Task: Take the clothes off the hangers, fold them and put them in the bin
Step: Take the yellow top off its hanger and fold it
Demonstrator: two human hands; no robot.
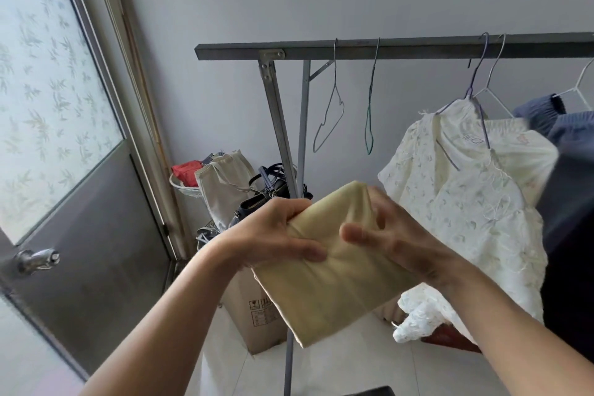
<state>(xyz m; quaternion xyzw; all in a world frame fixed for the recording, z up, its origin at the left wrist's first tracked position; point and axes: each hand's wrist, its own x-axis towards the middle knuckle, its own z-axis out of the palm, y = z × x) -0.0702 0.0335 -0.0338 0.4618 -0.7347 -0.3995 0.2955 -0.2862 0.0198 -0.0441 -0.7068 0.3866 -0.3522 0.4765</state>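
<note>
A folded pale yellow garment (pixel 334 292) is held up in front of me, below the rack. My left hand (pixel 273 235) grips its upper left edge, thumb on top. My right hand (pixel 395 235) holds the upper right part, fingers curled into the cloth. Two bare wire hangers (pixel 331 112) hang from the dark metal rack bar (pixel 418 46). To the right a cream floral dress (pixel 466 196) hangs on a hanger, with blue garments (pixel 546 112) behind it. No bin is in sight.
A metal door (pixel 80 202) with a frosted pane and a knob stands at the left. In the corner sit a beige tote bag (pixel 221 190), a black handbag (pixel 266 196), a red item in a wire basket and a cardboard box (pixel 257 315) on the white tile floor.
</note>
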